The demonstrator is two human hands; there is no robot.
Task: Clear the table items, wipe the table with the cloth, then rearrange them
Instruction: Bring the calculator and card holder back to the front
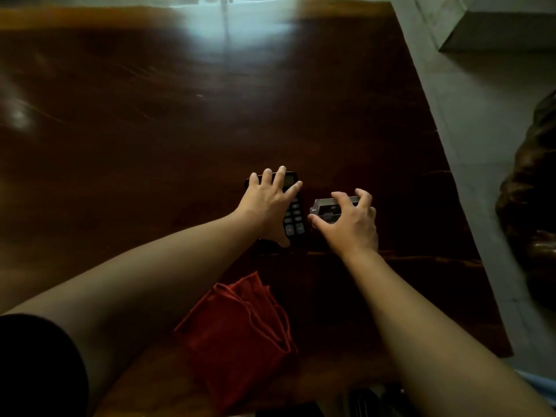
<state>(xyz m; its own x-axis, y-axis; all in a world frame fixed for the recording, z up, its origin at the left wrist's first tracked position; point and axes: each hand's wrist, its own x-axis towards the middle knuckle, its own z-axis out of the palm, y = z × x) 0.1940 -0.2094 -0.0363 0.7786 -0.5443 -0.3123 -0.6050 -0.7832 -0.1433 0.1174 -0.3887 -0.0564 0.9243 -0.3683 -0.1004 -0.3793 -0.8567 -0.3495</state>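
Observation:
On the dark wooden table (150,130) my left hand (267,200) lies spread over a black calculator (294,213), fingers reaching across its top edge and thumb at its near end. Beside it on the right, my right hand (350,221) curls around a small grey and black box-like item (326,207), fingers on its far side and thumb on its left corner. A folded red cloth (240,329) lies on the table close to me, between my forearms.
The table's right edge runs diagonally past a pale floor (469,145). A dark carved wooden object (532,191) stands at the right. Dark items (370,401) sit at the table's near edge. A grey block (499,28) is at the top right.

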